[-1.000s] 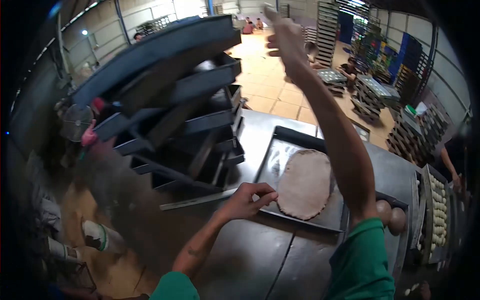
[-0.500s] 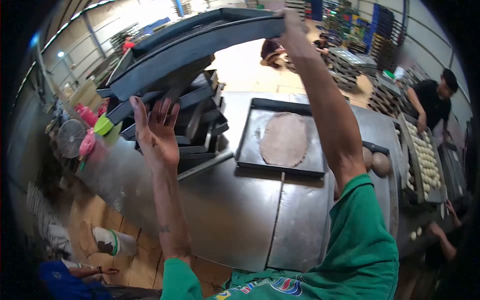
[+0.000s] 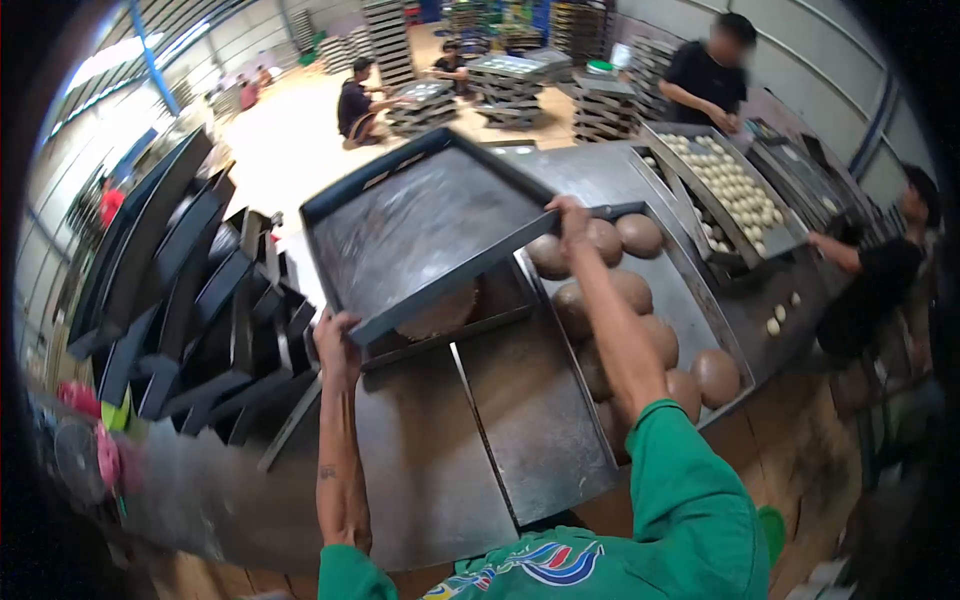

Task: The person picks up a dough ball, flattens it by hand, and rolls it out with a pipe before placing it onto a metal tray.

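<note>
A dark metal baking tray (image 3: 425, 215) is held tilted between my two hands. My left hand (image 3: 337, 340) is closed on its near left corner. At the right corner, my right hand (image 3: 570, 222) grips the rim. Beneath the raised tray lies another tray (image 3: 495, 325) on the metal table. A flattened brown dough piece (image 3: 440, 312) shows inside that lower tray, partly hidden by the held one. Beside my right forearm is a large tray (image 3: 705, 290) with several round brown dough balls (image 3: 640, 235).
Stacked dark trays (image 3: 190, 290) lean at the left of the metal table (image 3: 400, 460). A tray of small pale dough balls (image 3: 725, 190) is at the right, with a person in black (image 3: 710, 75) behind it. Another person (image 3: 890, 260) reaches in from the far right.
The tray came away from the left stack and moved over the flattened dough's tray. My left hand, open before, now grips its corner. The view has turned, showing more dough balls.
</note>
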Demonstrator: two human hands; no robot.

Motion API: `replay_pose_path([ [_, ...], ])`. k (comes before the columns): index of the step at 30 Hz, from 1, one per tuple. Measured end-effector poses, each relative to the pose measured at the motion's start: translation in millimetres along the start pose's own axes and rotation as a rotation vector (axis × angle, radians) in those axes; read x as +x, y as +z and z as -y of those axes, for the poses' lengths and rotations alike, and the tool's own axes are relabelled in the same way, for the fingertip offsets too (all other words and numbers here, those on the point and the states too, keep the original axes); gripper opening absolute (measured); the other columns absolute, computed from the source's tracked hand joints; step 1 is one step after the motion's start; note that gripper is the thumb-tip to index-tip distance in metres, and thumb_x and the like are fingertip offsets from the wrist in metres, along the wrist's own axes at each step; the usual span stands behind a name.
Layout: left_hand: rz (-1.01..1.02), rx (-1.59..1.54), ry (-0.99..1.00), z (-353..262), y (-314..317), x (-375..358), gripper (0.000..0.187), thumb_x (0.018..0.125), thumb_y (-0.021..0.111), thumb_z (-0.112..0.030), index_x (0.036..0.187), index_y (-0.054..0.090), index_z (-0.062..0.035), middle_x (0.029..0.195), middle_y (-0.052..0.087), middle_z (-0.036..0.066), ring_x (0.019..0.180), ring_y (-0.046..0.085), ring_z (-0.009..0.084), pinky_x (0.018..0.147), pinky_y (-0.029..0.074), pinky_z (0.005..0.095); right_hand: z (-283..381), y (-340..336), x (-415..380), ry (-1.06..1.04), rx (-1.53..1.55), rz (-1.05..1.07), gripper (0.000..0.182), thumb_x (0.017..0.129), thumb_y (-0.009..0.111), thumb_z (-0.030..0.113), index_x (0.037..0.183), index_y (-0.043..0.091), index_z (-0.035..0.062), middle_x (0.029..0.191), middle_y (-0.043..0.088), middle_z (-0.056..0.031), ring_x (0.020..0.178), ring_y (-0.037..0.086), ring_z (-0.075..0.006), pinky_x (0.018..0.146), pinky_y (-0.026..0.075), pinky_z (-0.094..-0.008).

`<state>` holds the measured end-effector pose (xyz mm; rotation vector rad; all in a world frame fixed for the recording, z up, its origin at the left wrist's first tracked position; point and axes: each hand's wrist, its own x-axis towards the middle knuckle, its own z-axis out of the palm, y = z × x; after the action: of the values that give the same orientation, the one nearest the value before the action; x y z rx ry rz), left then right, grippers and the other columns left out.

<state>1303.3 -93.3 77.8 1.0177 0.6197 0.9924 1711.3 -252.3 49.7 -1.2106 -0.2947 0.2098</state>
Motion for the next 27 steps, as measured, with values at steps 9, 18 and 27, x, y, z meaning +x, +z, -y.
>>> replay_pose_path([
  [9, -0.269, 1.130, 0.457, 108.1, -115.6, 12.0, 0.048, 0.083, 0.062, -0.015, 0.129, 0.056, -0.0004, 0.120, 0.058, 0.018, 0.105, 0.054, 0.0290, 0.093, 0.040, 0.0347, -90.8, -29.2, -10.9, -0.367, -0.798, 0.444, 0.029, 0.072, 0.065, 0.026, 0.092, 0.072, 0.0061, 0.093, 0.068, -0.0171, 0.090, 0.064, -0.0306, 0.080, 0.050, -0.0378],
  [18, -0.221, 0.687, 0.322, 89.0, 2.1, -110.7, 0.025, 0.091, 0.064, -0.017, 0.112, 0.062, -0.0021, 0.107, 0.061, 0.009, 0.097, 0.055, 0.0160, 0.085, 0.044, 0.0290, 65.4, -296.9, -47.7, 0.445, -0.919, 0.116, 0.045, 0.076, 0.077, 0.037, 0.105, 0.066, 0.0054, 0.076, 0.062, -0.0052, 0.063, 0.055, -0.0135, 0.058, 0.047, -0.0284],
  [27, 0.532, 0.537, 0.189, 157.9, 203.1, -233.3, 0.014, 0.085, 0.067, -0.003, 0.098, 0.065, -0.0002, 0.104, 0.065, 0.010, 0.092, 0.060, 0.0154, 0.082, 0.046, 0.0266, -0.5, -311.0, -93.1, 0.763, -1.001, 0.101, 0.106, 0.071, 0.064, 0.071, 0.145, 0.029, 0.0039, 0.145, 0.030, -0.0280, 0.131, 0.032, -0.0455, 0.099, 0.034, -0.0600],
])
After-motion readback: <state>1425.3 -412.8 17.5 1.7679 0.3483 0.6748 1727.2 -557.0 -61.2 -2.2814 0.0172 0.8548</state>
